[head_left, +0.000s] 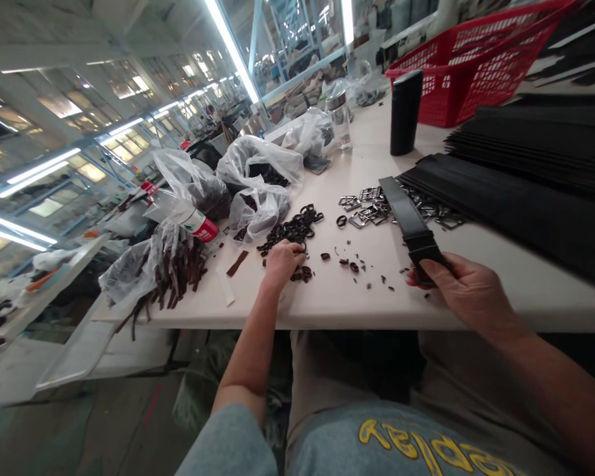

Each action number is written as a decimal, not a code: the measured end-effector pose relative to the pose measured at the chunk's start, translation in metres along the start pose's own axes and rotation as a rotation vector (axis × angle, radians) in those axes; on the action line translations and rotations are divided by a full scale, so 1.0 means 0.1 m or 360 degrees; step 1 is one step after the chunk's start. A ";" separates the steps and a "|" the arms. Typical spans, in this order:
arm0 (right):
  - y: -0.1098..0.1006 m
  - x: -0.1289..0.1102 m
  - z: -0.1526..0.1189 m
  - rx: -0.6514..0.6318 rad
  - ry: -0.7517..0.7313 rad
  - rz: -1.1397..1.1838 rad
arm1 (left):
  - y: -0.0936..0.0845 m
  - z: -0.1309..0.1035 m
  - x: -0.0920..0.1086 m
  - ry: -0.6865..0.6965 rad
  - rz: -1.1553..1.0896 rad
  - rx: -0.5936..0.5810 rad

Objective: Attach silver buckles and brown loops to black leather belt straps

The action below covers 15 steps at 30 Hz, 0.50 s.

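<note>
My right hand (pixel 469 291) grips a black leather strap (pixel 404 208) near its lower end, thumb on top. The strap slants up and away over a heap of metal buckles (pixel 371 210), and a fold or band crosses it just above my thumb. At the near edge of a pile of small dark leather loops (pixel 295 228) is my left hand (pixel 281 263). Its fingers are bent down and drawn together among the loops; what they pinch, if anything, is hidden. A few separate loops (pixel 350 264) and dark scraps lie between my hands.
A stack of black straps (pixel 525 178) covers the table's right side, with a red basket (pixel 446 99) behind it. A black upright case (pixel 405 112) and a glass jar (pixel 340 122) stand farther back. Plastic bags (pixel 260 162), a red-labelled bottle (pixel 201 225) and brown strips (pixel 176 264) lie left.
</note>
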State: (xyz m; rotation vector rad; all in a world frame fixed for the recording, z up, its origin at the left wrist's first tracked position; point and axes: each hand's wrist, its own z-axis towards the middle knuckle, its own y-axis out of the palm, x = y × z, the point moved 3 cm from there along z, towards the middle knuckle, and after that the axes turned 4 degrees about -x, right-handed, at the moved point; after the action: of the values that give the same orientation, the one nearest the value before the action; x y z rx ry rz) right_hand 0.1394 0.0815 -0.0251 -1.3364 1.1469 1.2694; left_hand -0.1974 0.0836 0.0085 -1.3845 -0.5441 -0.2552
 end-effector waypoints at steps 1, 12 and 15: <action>0.00 -0.01 0.00 -0.0005 0.0007 -0.0024 | 0.00 0.02 0.01 -0.0004 -0.0028 0.0000; 0.02 -0.01 -0.01 -0.0085 -0.0076 -0.0134 | 0.62 -0.31 0.75 0.0023 -0.1422 -0.0202; 0.03 0.00 -0.01 -0.0133 -0.0114 -0.0098 | 0.87 -0.50 1.06 -0.0129 -0.2096 -0.0351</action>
State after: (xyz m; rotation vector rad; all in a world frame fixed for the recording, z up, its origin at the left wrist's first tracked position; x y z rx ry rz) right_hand 0.1370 0.0798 -0.0248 -1.3655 1.0056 1.3221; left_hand -0.0545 0.0663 -0.0166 -1.0520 -1.4811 -1.3417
